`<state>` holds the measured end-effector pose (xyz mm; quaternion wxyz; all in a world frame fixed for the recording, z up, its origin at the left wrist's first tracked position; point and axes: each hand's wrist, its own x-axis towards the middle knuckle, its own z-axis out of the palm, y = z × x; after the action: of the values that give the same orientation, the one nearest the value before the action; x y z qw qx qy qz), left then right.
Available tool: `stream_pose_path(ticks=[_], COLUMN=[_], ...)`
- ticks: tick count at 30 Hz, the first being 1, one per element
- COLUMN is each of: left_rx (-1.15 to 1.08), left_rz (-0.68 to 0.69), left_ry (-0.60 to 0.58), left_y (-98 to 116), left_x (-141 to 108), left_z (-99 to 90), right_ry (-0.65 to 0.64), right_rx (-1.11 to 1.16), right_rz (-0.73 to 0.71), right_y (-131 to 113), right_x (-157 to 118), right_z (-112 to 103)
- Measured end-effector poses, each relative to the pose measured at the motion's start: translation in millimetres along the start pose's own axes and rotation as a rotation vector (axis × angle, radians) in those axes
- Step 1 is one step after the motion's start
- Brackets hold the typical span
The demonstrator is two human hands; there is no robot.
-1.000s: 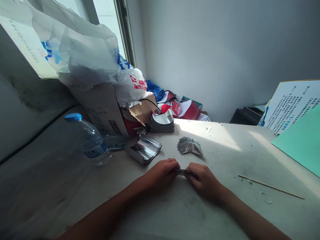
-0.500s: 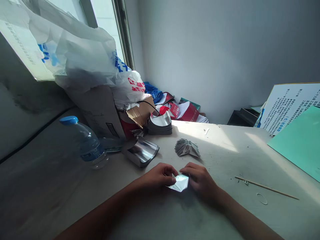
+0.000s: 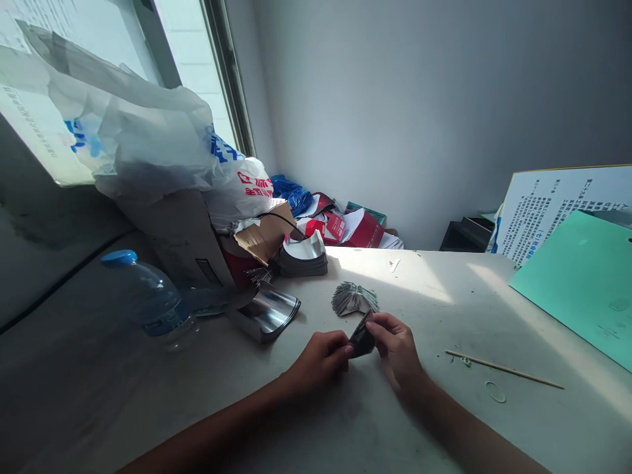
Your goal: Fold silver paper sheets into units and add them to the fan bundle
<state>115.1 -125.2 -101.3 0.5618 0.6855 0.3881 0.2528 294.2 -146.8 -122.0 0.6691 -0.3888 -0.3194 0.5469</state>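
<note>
Between my two hands is a small folded piece of foil paper (image 3: 363, 340), tilted so that a dark face shows. My left hand (image 3: 323, 359) pinches its left end between thumb and fingers. At its upper right edge, my right hand (image 3: 395, 342) grips it with thumb and forefinger. Just beyond them a fanned bundle of folded foil pieces (image 3: 353, 299) rests on the table. To the left lies a curved stack of shiny foil sheets (image 3: 274, 309). A second, thicker curved stack (image 3: 303, 255) sits farther back.
A water bottle with a blue cap (image 3: 158, 303) leans at the left, beside a box (image 3: 170, 237) under plastic bags (image 3: 148, 138). On the right lie a thin wooden stick (image 3: 508, 370), a rubber band (image 3: 495, 392) and a green folder (image 3: 582, 283). Papers (image 3: 365, 230) are heaped behind the table.
The foil piece has turned from its bright face to a dark one and tilted up. My right hand has risen slightly and grips its upper edge. The whole view has shifted a little.
</note>
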Motion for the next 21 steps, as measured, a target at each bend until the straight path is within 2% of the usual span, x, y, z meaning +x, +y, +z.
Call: stream_pose_path(ticks=[2, 4, 6, 9, 10, 12, 14, 16, 18, 21], left_rx=[0.108, 0.096, 0.097, 0.076, 0.134, 0.372, 0.686, 0.904, 0.984, 1.001], left_rz=[0.063, 0.084, 0.140, 0.142, 0.166, 0.307, 0.505, 0.575, 0.532, 0.424], left_ry=[-0.030, -0.054, -0.074, -0.040, -0.039, -0.001, 0.093, 0.186, 0.265, 0.132], left_y=[-0.2, -0.2, 0.0, 0.0, 0.1, 0.8, 2.5, 4.7, 6.8, 6.6], left_x=[12.1, 26.4, 40.0, 54.2, 56.7, 59.8, 63.4, 71.8, 86.9, 113.2], left_z=[0.6, 3.8, 11.7, 27.0, 30.3, 30.5, 20.5, 2.2, -19.0, -42.0], right_ry=[0.016, 0.010, 0.011, 0.064, 0.087, 0.141, 0.165, 0.158, 0.142, 0.031], right_rx=[0.099, 0.159, 0.191, 0.225, 0.222, 0.161, 0.066, -0.008, -0.062, -0.100], right_rz=[0.062, 0.093, 0.094, 0.055, 0.038, -0.015, -0.062, -0.075, -0.070, -0.041], right_y=[-5.9, -12.1, -17.0, -23.5, -26.4, -34.4, -44.7, -55.0, -63.1, -70.8], right_x=[4.8, 10.4, 16.1, 25.2, 28.7, 36.3, 44.1, 50.4, 53.5, 52.2], right_z=[-3.9, -6.2, -7.7, -15.2, -19.9, -31.9, -43.4, -50.4, -51.9, -48.2])
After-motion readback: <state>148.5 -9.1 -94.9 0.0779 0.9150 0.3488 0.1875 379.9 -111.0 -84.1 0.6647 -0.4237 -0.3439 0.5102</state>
